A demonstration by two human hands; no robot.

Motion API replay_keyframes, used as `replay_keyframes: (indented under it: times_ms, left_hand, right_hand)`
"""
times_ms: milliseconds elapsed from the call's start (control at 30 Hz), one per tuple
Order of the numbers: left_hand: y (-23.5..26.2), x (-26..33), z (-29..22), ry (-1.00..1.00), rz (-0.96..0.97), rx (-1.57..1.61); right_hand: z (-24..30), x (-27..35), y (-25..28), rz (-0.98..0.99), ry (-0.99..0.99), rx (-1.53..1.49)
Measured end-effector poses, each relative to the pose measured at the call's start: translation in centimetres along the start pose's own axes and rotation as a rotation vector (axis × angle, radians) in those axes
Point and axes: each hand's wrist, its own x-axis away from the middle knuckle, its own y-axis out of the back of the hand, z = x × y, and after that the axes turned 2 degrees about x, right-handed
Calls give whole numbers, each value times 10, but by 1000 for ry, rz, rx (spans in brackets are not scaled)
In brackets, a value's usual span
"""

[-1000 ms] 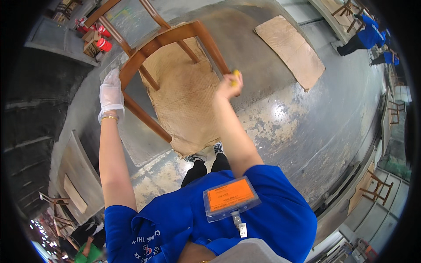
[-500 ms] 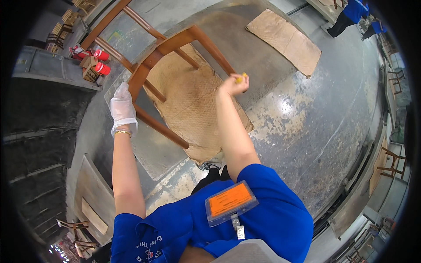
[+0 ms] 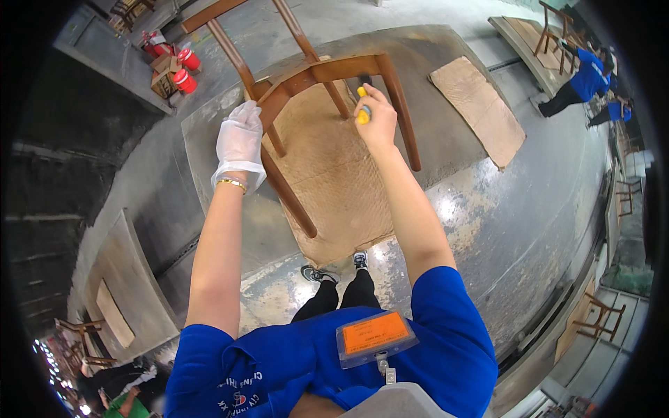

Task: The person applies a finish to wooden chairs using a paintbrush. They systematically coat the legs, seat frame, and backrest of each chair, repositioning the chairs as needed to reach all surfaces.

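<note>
1. My gloved left hand (image 3: 239,143) grasps the edge of the brown wooden chair (image 3: 346,68), upper centre of the frame.
2. My bare right hand (image 3: 378,122) has its fingers clenched around a yellow-handled tool (image 3: 362,92), its dark end looking like a brush; whether that touches the wood, I cannot tell.
3. I judge the step in hand to be working along the chair's rail; the next move seems to call for a steady left hold and light pressure.
4. Beneath the chair, a brown padded sheet (image 3: 331,181) covers part of the grey surface (image 3: 435,136); another sheet (image 3: 481,108) lies upper right.
5. Red containers (image 3: 185,81) sit upper left; two people in blue (image 3: 587,78) stand far upper right.
</note>
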Motion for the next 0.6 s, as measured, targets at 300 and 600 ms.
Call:
replay_keyframes:
  times_ms: [300,600]
  left_hand:
    - [-3,12,-12,-54,-47,-56]
    - [-10,19,-16,18,-46,4]
  right_hand:
    - [15,-7,-2,33,-47,-138]
    - [11,-19,-79,51,127,-368]
